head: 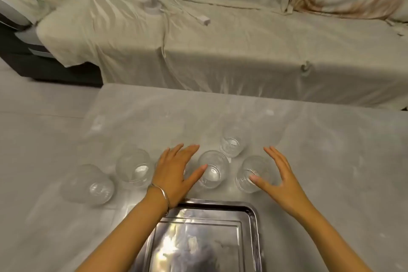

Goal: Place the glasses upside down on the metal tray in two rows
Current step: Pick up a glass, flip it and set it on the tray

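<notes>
Left hand (176, 172) spread flat, holding nothing; thumb touching centre glass (213, 169). Right hand (277, 178) spread too, empty; thumb tip at rim of right glass (252, 174).

Step judged: first pick, nothing moved over yet.

Advice: wrap fingers round wall, not rim; lift clear of neighbours, invert mid-air, set mouth-down at tray's far corner, leave room for two rows.

Far glass (233, 142) just beyond both thumbs. Two more glasses (134, 168) (92, 185) outside left hand. All upright, look empty. Metal tray (254, 227) under wrists, bare.
</notes>
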